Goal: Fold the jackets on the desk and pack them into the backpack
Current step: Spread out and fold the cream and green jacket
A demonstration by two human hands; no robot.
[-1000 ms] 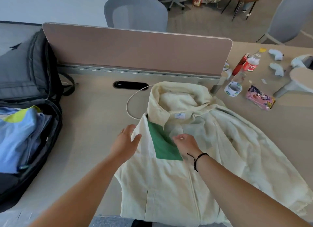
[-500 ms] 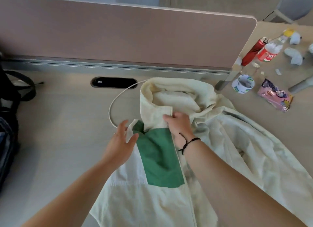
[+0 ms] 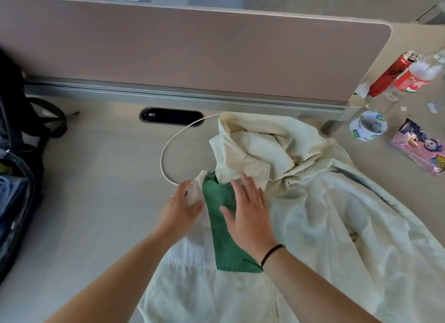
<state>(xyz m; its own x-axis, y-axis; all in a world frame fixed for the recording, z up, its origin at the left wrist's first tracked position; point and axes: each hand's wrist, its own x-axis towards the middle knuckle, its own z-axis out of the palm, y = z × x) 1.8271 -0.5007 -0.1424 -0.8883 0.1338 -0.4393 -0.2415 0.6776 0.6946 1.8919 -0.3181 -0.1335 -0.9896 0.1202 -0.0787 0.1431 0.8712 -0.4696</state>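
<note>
A pale yellow jacket (image 3: 337,226) with a green chest panel (image 3: 224,238) lies spread on the desk, its hood bunched toward the divider. My right hand (image 3: 248,212) lies flat on the green panel with straight, spread fingers, just below the collar. At the jacket's left shoulder edge my left hand (image 3: 179,207) touches the fabric, fingers relaxed. The open black backpack (image 3: 16,173) stands at the far left edge, with blue clothing inside it.
A pinkish divider panel (image 3: 192,45) runs along the back of the desk. A white cable (image 3: 166,149) loops out of the black cable slot (image 3: 171,115). At the right are a tape roll (image 3: 368,125), a pink packet (image 3: 419,147), a red can and a bottle (image 3: 419,74).
My right hand let go of the collar and now lies flat on the green panel. The view shifted closer and rightward; the hood looks more bunched.
</note>
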